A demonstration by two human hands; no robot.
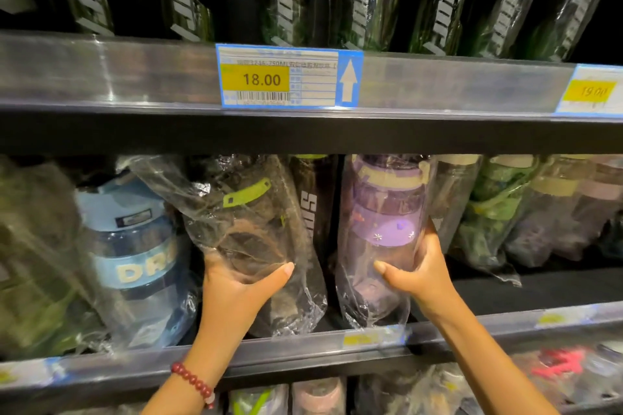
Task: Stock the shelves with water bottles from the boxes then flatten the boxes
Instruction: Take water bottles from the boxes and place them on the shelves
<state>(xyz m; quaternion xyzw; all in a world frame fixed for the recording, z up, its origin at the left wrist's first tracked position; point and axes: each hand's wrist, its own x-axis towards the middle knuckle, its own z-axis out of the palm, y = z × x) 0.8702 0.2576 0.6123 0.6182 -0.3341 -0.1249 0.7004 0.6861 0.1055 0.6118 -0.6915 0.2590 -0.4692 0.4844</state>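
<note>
both hands up on the middle shelf (303, 344) now. left hand (236, 283) wrapped round the lower body of a dark bottle (249, 229) with a lime-green strap, thumb across the front, plastic sleeve crinkling under the grip. right hand (418, 266) clasping a purple bottle (381, 229) low on its side, thumb forward, fingers round the back. both bottles leaning slightly, bases near the shelf's front lip, probably gripped low to steady and push them back upright into the row. side by side, close but with a black bottle (313, 205) showing behind the gap. blue bottle (131, 246) just left of the left hand. price tag (286, 77) reading 18.00 overhead. no boxes in view.
</note>
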